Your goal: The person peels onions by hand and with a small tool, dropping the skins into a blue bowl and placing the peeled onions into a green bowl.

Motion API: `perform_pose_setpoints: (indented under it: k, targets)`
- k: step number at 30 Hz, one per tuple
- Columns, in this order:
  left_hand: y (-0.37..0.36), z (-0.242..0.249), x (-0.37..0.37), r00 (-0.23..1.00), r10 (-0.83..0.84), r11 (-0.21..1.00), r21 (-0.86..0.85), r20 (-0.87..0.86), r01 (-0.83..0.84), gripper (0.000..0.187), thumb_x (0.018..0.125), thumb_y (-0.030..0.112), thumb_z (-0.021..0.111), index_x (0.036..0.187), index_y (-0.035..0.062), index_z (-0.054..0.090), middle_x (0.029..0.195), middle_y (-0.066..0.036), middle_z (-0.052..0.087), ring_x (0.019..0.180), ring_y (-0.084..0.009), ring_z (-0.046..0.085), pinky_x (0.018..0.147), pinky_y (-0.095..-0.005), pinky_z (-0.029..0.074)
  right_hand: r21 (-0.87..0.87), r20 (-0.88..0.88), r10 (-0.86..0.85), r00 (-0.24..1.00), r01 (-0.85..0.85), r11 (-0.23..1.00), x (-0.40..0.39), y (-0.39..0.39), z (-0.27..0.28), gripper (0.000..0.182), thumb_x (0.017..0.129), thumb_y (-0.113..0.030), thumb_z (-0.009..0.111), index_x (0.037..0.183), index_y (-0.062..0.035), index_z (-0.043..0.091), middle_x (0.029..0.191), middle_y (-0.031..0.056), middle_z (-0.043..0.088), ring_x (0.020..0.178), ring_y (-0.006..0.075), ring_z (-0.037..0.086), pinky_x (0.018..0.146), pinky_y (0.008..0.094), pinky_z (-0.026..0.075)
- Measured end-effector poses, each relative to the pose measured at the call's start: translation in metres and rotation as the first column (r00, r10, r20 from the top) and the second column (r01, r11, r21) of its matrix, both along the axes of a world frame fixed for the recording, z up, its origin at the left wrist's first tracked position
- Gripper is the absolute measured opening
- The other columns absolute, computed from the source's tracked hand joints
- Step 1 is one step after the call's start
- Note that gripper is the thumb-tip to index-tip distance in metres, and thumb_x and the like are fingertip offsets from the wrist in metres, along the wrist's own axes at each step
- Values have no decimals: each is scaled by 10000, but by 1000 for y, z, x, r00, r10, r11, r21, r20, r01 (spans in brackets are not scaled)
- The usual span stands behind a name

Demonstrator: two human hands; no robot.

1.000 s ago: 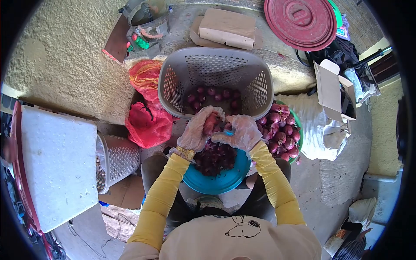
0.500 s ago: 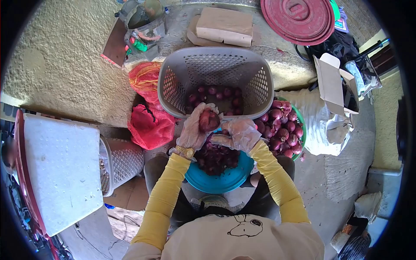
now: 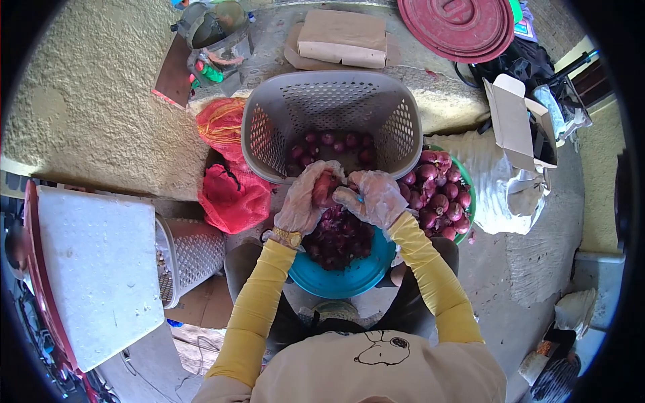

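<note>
In a clear plastic glove, my left hand (image 3: 304,200) is closed around a red onion (image 3: 325,189) above the blue basin (image 3: 329,285). My right hand (image 3: 376,197), gloved too, meets the onion from the right with its fingers bent together; something small and blue shows at the fingertips, too small to name. Dark red onion skins (image 3: 339,242) fill the basin below. Beyond the hands stands a grey perforated basket (image 3: 329,101) with several onions (image 3: 327,138) on its bottom. A green-rimmed basin (image 3: 472,201) heaped with red onions (image 3: 440,201) is at the right.
Red mesh sacks (image 3: 235,198) lie left of the basket. A white foam board (image 3: 101,262) and a second perforated basket (image 3: 198,255) stand farther left. Cardboard (image 3: 342,37) and a red lid (image 3: 457,23) rest on the ledge. A white sack (image 3: 490,174) and an open box (image 3: 510,127) are at the right.
My right hand has come closer to my left, and its fingers now touch the onion. The onion is turned and more covered by the fingers. The view has shifted slightly.
</note>
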State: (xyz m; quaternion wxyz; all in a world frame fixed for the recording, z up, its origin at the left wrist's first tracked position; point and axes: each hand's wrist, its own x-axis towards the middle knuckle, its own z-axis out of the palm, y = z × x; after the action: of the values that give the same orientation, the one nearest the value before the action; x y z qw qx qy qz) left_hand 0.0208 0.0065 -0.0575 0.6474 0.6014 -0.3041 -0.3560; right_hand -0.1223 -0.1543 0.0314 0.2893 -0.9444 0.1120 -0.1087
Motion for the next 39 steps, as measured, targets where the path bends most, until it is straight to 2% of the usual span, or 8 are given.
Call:
perform_pose_setpoints:
  k: [1,11,13,17,19,22,30,39]
  targets:
    - [0,5,-1,984,-5,1000,12,181,2,623,820,-45,716,1404,41,515,1255,-179,650,1150,-375,656,1005,-431,531,0,0,-1,1000,1,1000,0,0,0,558,928,-633,667,913,-76,704,786,189,697,786,447,681,706,532,531]
    - [1,9,0,963,-62,996,84,260,42,563,852,-33,678,1386,42,515,1254,-190,652,1153,-383,656,1000,-443,529,200,-27,70,997,-63,978,0,1,0,391,978,-486,676,924,-103,738,772,181,677,736,439,650,651,491,513]
    - [0,-13,1,997,15,1000,23,-72,-13,566,873,-31,660,1409,47,497,1265,-189,653,1159,-378,659,1010,-441,532,190,-17,89,996,-84,978,0,1,-2,375,980,-481,676,953,-114,748,780,177,685,737,431,655,652,482,519]
    - [-4,-25,1,985,61,997,-30,-163,-67,603,877,-53,642,1444,46,463,1274,-191,652,1162,-379,660,1021,-439,533,121,-9,156,988,-154,981,-1,4,-7,379,980,-490,673,974,-119,747,779,170,693,732,417,665,649,476,527]
    - [-13,1,-9,817,230,946,-76,-529,-316,323,1075,268,590,1241,-4,641,1117,-107,701,1005,-219,676,925,-367,578,97,-76,174,982,-166,981,-2,5,-6,388,978,-503,671,984,-122,747,781,169,696,735,412,671,649,477,530]
    - [-5,44,-4,609,-5,966,-160,-793,-201,313,1070,261,589,1205,-17,636,1106,-126,693,1074,-269,673,992,-435,570,105,-86,238,968,-229,968,-2,9,-6,434,967,-549,665,940,-127,760,761,163,696,726,407,678,644,486,530]
    - [2,60,8,399,-84,943,-202,-913,-265,303,1067,275,578,1187,0,620,1145,-156,661,1173,-370,636,1005,-539,556,-14,-291,433,853,-456,890,-6,20,-21,645,960,-704,549,788,-110,733,701,159,669,703,396,679,655,524,530]
    - [0,43,12,343,-59,877,-213,-938,-431,377,1033,227,573,1291,-47,575,1242,-227,623,1238,-407,599,1079,-571,520,-38,-446,293,846,-344,938,-7,23,-36,644,894,-723,623,802,-98,747,801,175,714,780,402,696,728,531,536]
